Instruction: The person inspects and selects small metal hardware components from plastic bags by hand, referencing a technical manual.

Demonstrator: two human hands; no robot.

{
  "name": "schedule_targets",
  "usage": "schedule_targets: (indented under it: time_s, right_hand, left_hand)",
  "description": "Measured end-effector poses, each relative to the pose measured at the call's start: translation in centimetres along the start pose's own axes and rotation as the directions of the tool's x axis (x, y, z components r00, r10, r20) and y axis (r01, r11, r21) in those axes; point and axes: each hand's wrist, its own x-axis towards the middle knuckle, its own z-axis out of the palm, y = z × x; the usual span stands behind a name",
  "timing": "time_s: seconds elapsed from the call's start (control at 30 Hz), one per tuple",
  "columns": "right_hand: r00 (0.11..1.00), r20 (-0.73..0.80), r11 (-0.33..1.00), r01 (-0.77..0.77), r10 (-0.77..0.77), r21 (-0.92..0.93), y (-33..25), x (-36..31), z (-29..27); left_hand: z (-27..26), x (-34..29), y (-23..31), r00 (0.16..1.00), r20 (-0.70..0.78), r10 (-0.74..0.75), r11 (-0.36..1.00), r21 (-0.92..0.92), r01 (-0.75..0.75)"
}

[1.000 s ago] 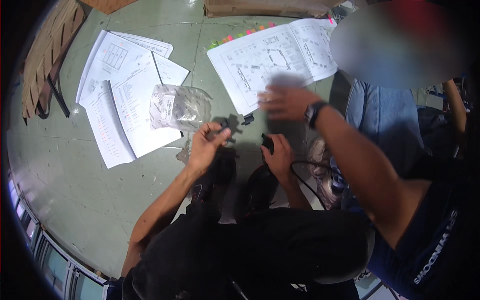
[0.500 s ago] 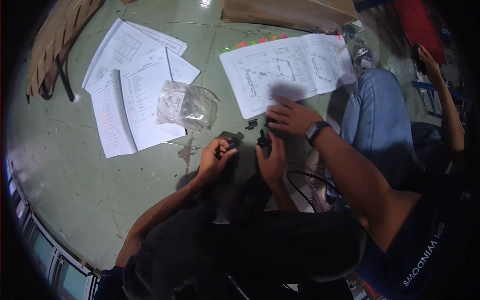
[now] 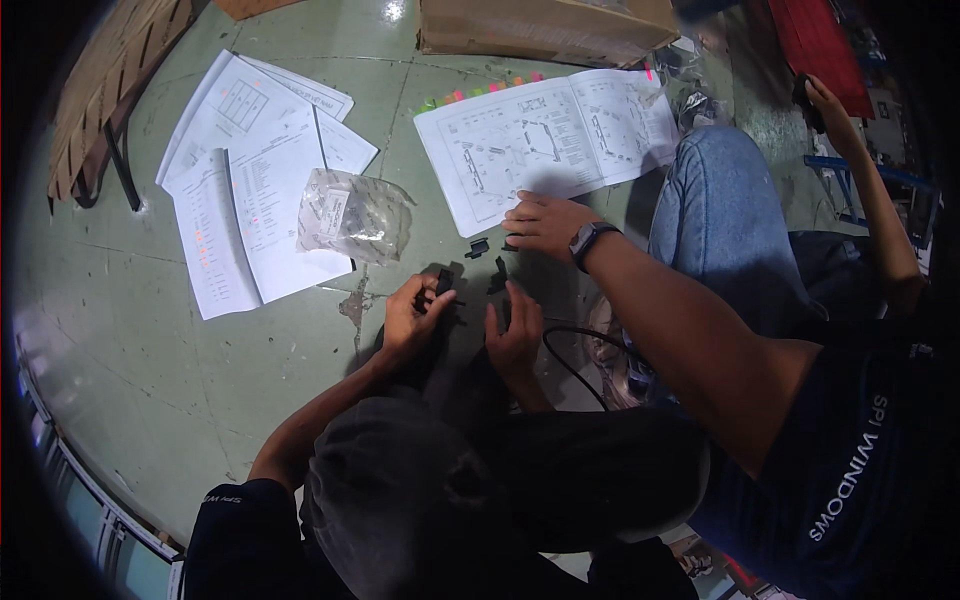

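My left hand [image 3: 408,316] is closed on a small black part [image 3: 445,281], pinched upright between thumb and fingers above the floor. My right hand [image 3: 514,335] rests to its right with thumb and fingers apart. A small black clip-like piece [image 3: 498,274] stands at its fingertips; whether they touch it I cannot tell. Just beyond lies another black piece [image 3: 477,248]. A co-worker's hand [image 3: 550,230] with a dark watch reaches in from the right, its fingers over a further black piece [image 3: 510,243]. A dark grey cloth shape [image 3: 400,490] low down hides part of my right forearm.
An open booklet [image 3: 500,180] with coloured tabs lies ahead. Left of it are loose printed sheets [image 3: 270,210] and a clear plastic bag [image 3: 352,215]. A cardboard box [image 3: 540,30] stands beyond. At right are a jeans-clad knee [image 3: 715,180] and a black cable [image 3: 575,365].
The whole view has shifted, so floor things sit further left. The black part in my left hand has turned more upright. My right hand and the co-worker's hand keep about the same places.
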Motion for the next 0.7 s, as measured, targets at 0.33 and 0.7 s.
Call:
schedule_targets:
  time_s: [0.33,0.7]
  right_hand:
    - [0.989,0.074,0.991,0.132,-0.131,-0.019,-1.4,8.6,0.9]
    - [0.978,0.135,0.945,-0.189,0.157,0.266,1.1,4.0,-1.0]
  left_hand:
    - [0.2,0.4,-1.1,0.999,-0.035,-0.012,0.988,-0.155,0.006]
    - [-0.4,3.2,1.4,0.962,0.094,-0.257,0.766,-0.587,0.262]
